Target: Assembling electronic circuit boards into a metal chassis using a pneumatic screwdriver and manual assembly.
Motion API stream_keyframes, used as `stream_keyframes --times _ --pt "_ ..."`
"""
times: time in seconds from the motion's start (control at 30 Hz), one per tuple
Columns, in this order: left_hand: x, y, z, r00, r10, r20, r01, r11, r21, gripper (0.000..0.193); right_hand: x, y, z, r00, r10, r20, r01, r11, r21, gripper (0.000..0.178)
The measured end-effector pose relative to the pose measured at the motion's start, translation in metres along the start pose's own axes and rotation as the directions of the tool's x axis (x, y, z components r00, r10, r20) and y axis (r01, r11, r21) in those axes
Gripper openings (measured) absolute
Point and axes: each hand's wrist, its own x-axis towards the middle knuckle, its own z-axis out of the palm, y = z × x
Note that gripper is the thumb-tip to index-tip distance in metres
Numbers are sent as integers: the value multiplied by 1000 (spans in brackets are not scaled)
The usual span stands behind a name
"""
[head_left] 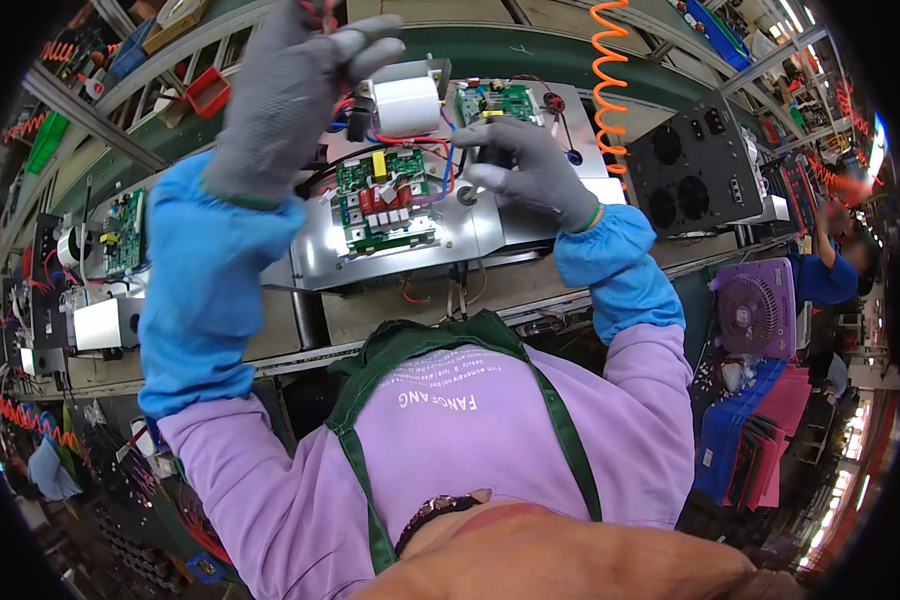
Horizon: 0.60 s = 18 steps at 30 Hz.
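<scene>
Metal tray (473, 232) lies in front of you on the tabletop (360, 318), carrying a near green circuit board (385, 200), a far green circuit board (498, 100) and a white cylinder (407, 106). Your left hand (290, 105), in a grey glove, is over the tray's far left side; a bit of red shows by its fingers, but you can't tell from here whether they are clamped on it. Your right hand (530, 168), gloved too, is over the tray beside the near board, thumb and forefinger apart; whether it touches anything is unclear.

Expect the tray to be stiff and fairly heavy with all it bears, and its bare metal to be slick under a glove. Take it by two opposite edges, palms well under, rather than by anything mounted on it. Both boards look rigid but fragile: hold them by their rims and spare the red and white parts standing on the near one. The cylinder should feel solid, and its smooth round side may slip, so wrap your whole hand around it. The blue wire (451, 165) looks soft and bendy; pinch it near its end and don't tug.
</scene>
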Motion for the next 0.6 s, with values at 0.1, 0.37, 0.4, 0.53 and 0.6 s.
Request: stream_keyframes --times 0.1,0.37,0.4,0.53,0.6 --pt "11 -14 46 981 -193 -10 188 963 -195 78 0 6 5 996 34 -80 -15 975 221 52" --pt "7 -67 79 984 -44 171 26 994 108 71 -6 21 7 960 274 -57 -150 674 723 38" --pt "8 -65 78 982 -43 185 24 994 105 71 -6 28 8 949 296 -108 -150 728 669 32" --pt "13 -66 59 908 -231 351 -47 775 630 77 -5 35 11 948 238 -210 -100 853 512 23" --pt "14 -70 51 848 -315 426 -31 774 632 78 -5 32 15 949 177 -263 -33 880 474 25"
